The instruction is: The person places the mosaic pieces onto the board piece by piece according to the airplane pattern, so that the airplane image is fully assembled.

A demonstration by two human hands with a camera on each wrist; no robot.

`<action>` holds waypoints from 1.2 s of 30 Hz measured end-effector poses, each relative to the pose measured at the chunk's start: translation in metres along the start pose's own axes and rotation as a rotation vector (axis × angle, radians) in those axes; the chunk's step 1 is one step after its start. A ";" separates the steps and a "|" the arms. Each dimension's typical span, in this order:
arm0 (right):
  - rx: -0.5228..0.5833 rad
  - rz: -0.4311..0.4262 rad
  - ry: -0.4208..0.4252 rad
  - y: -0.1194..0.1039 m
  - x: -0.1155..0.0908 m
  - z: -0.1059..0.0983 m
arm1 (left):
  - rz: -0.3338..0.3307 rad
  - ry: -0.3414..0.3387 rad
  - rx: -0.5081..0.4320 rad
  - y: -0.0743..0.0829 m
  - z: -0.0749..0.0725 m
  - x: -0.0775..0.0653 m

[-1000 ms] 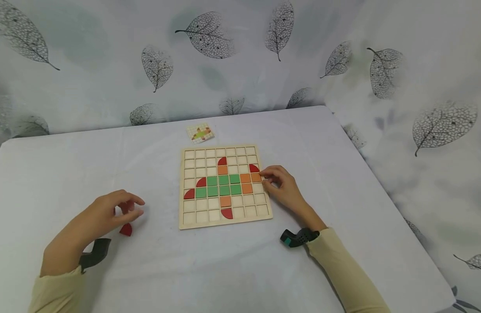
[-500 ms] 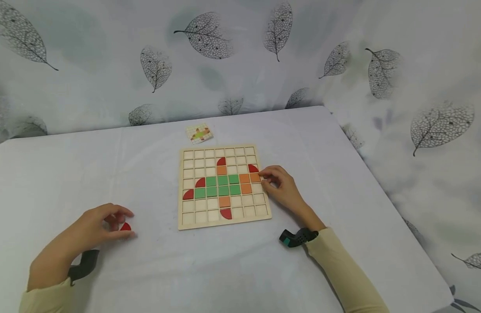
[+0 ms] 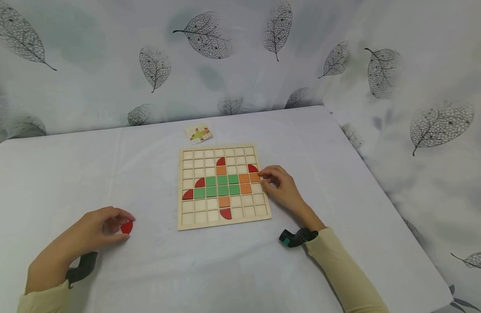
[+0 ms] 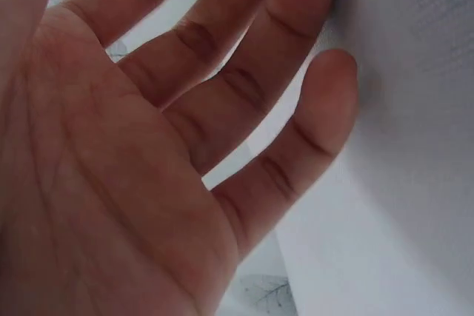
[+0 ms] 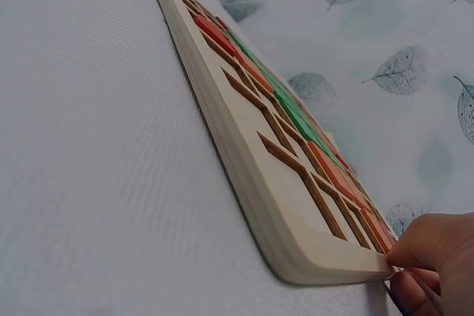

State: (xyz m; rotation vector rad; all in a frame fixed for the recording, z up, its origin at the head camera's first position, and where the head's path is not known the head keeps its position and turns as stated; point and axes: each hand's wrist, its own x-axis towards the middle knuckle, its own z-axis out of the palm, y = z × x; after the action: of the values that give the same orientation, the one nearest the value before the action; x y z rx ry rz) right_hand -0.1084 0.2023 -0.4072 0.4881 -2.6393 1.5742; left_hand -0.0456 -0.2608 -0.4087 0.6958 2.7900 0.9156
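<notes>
In the head view, my left hand [image 3: 95, 230] pinches a red quarter-circle tile [image 3: 127, 227] between thumb and fingers, low over the white table. The left wrist view shows the palm and curved fingers [image 4: 244, 86], with the tile hidden. A square wooden grid board [image 3: 203, 217] lies at the middle, carrying green squares [image 3: 222, 190], orange squares [image 3: 245, 188] and several red quarter-circle tiles. My right hand [image 3: 283, 187] grips the board's right rim, beside an orange square. In the right wrist view, the right hand's fingertips [image 5: 422, 242] are at the board's corner rim.
Behind the board lies a small pattern card [image 3: 198, 133] with a similar coloured design. A white cloth covers the table [image 3: 154, 269]. A leaf-printed curtain [image 3: 232, 78] hangs along the back and right. Each wrist wears a dark camera band [image 3: 299, 238].
My left hand has moved down and left onto the loose red tile and now pinches it. The right hand stays at the board's rim.
</notes>
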 end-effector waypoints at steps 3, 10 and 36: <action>-0.004 0.002 0.001 0.000 0.000 0.000 | 0.083 0.043 -0.028 -0.003 0.003 0.001; 0.012 -0.004 -0.004 0.001 0.000 0.001 | 0.151 0.078 -0.038 -0.004 0.007 0.003; -0.012 -0.026 0.007 0.001 0.000 0.000 | 0.211 0.035 -0.033 0.023 0.013 0.037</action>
State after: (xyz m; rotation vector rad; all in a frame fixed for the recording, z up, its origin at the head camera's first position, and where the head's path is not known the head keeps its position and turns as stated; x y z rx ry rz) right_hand -0.1091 0.2027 -0.4082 0.5137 -2.6249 1.5494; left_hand -0.0664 -0.2207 -0.4052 0.9928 2.7634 1.0156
